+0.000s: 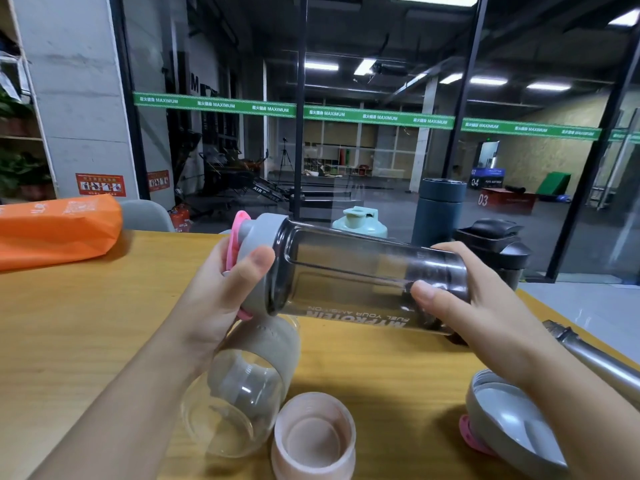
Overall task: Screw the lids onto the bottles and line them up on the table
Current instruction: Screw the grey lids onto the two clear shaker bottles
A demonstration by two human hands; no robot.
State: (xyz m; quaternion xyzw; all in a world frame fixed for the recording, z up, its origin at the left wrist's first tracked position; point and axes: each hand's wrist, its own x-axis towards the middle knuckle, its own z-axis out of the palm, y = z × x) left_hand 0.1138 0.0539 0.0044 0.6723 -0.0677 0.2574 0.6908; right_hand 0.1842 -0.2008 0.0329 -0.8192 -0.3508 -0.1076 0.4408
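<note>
Two hands' grip: left hand (pixel 221 289) on lid (pixel 256 261), right hand (pixel 474 306) on bottle (pixel 363 275).

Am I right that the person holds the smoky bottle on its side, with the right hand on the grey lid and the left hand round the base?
Not quite: the hands are swapped. In the head view the left hand grips the grey lid and the right hand holds the base of the smoky bottle, which does lie on its side above the table.
</note>
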